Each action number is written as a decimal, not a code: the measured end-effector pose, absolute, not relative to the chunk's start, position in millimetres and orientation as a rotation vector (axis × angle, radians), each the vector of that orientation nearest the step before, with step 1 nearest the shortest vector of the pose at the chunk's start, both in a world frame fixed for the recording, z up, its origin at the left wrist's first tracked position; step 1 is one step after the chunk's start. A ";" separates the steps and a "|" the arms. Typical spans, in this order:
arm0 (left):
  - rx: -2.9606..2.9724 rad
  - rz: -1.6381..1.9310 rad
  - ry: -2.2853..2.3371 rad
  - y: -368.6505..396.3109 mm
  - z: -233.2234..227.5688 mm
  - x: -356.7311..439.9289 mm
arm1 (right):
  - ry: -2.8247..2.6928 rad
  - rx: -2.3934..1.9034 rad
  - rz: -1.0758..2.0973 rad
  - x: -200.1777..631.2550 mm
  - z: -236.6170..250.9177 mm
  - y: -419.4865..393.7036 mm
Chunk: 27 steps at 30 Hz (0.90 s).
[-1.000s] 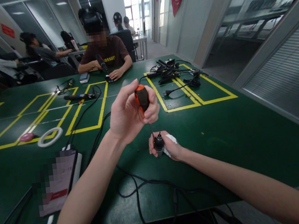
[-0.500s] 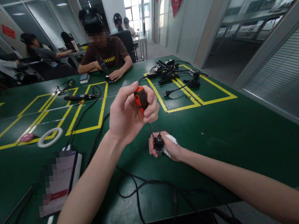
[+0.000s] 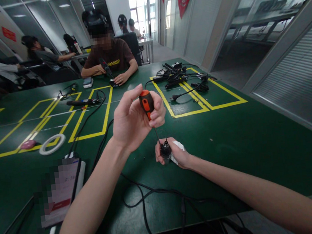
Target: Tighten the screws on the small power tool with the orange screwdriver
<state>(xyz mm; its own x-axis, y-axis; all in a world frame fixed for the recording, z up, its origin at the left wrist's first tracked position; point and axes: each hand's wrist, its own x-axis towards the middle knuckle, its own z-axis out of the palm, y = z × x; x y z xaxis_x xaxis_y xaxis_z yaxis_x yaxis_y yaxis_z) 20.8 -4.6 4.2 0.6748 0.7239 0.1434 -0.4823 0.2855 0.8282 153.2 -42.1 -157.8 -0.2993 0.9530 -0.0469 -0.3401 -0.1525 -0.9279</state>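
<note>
screwdriver point(image 3: 147, 103) applied to a small black connector point(image 3: 165, 150)
handle is gripped by the left hand point(image 3: 133, 119); connector is held upright on the tabletop point(image 3: 231, 134) by the right hand point(image 3: 175, 154).

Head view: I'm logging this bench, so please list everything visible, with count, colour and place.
screwdriver: one, orange and black handle, upright in the left hand, tip on the connector
connector: one, black, in the right hand
white scrap: one, under the right hand
table: one, green, yellow tape boxes
black cable: one, near edge
white ring: one, left
cable pile: black, far right box
person opposite: one, brown shirt
left hand: closed on the handle
right hand: gripping the connector
</note>
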 end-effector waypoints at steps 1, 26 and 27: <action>0.991 0.819 0.279 -4.3 4.2 20.7 | -1.076 -0.851 1.649 153.2 -157.7 -42.2; 0.996 0.826 0.311 -4.4 5.3 20.8 | -1.062 -0.831 1.653 153.7 -163.9 -41.1; 0.997 0.822 0.307 -4.5 5.7 20.7 | -1.061 -0.835 1.653 153.6 -163.6 -41.1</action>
